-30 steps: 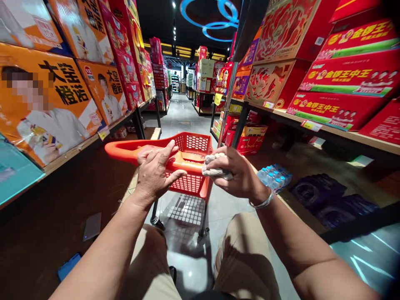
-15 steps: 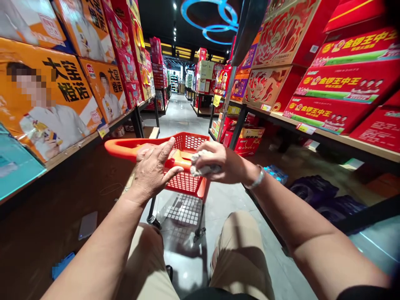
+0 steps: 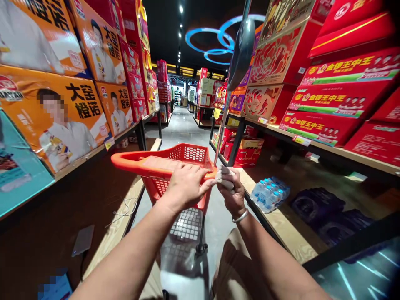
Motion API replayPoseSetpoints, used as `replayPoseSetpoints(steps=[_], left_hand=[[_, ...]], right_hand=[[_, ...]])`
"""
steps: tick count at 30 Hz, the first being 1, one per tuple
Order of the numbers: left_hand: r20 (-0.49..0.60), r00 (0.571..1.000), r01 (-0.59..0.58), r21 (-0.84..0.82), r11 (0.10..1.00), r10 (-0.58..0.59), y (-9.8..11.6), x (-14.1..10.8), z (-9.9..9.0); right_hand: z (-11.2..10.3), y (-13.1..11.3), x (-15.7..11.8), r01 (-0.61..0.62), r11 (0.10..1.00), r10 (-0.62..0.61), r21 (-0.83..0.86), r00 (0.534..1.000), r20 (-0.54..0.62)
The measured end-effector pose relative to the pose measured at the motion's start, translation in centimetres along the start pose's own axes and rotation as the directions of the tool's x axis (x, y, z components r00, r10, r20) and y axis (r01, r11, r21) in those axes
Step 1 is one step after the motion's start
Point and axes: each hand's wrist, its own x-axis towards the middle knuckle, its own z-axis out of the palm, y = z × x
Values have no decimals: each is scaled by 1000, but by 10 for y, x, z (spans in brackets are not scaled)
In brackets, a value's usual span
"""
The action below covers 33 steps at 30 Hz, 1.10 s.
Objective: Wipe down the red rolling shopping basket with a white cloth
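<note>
An orange-red shopping cart (image 3: 195, 154) stands in front of me in the aisle, its handle (image 3: 131, 161) running from left to right. My left hand (image 3: 187, 183) is closed over the right part of that handle, fingers across the top and thumb toward me. At the handle's right end, my right hand (image 3: 233, 196) grips a crumpled greyish-white cloth (image 3: 225, 179) pressed against it. A silvery bracelet circles my right wrist. Below the basket, part of the cart's lower grid and a wheel show between my arms.
Shelves with orange drink cartons (image 3: 71, 112) line the left side. Red boxes (image 3: 331, 102) fill the right shelf, with a pack of bottled water (image 3: 270, 193) on the lower board. A metal pole (image 3: 223, 125) rises beside the cart. The tiled aisle (image 3: 181, 125) runs ahead.
My left hand has moved right along the handle. My right hand, with the cloth, has shifted right and slightly down to the handle's end. The view has tilted a little upward.
</note>
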Motion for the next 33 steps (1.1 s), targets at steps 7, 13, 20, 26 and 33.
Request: replayPoseSetpoints(steps=[7, 13, 20, 26, 33], left_hand=[[-52, 999, -4, 82, 997, 8, -5, -3, 11], [-22, 1000, 20, 91, 996, -19, -5, -3, 6], [-4, 1000, 18, 71, 997, -18, -3, -1, 7], [-15, 999, 40, 56, 998, -39, -3, -6, 1], [-37, 998, 48, 57, 997, -46, -4, -6, 3]], right_hand=[[0, 25, 66, 58, 997, -43, -52, 966, 254], [10, 13, 123, 511, 791, -395, -337, 847, 355], [18, -39, 218, 548, 692, -534, -470, 827, 177], [22, -26, 183, 559, 689, -519, -461, 825, 223], [5, -38, 187, 552, 684, -609, -477, 792, 44]])
